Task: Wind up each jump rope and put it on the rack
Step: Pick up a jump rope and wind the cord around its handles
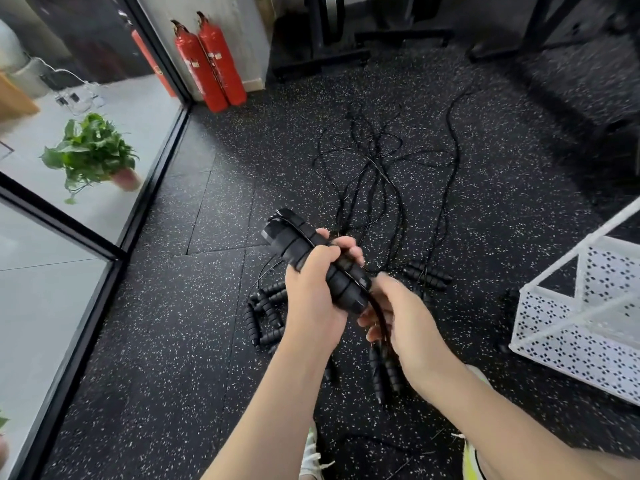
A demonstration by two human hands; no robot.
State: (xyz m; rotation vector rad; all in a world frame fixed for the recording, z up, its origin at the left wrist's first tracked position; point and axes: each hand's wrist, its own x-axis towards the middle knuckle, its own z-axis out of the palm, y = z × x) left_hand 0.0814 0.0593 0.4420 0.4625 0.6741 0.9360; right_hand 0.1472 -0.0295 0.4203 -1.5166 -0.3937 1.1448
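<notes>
My left hand (317, 289) grips a pair of black ribbed jump rope handles (294, 239) held side by side, with black cord wound around them. My right hand (394, 317) pinches the loose cord (375, 311) just below the handles' near end. Several more black jump ropes lie on the floor: handles at the left (266, 313), at the right (427, 275) and under my right hand (384, 372), their cords (377, 174) spread out tangled ahead. The white perforated metal rack (575, 320) stands at the right.
Two red fire extinguishers (211, 60) lean at the wall corner ahead left. A glass partition with a black frame (152, 174) runs along the left, a potted plant (93, 154) behind it. Black gym equipment bases (322, 60) stand at the back. My shoes (313, 455) show below.
</notes>
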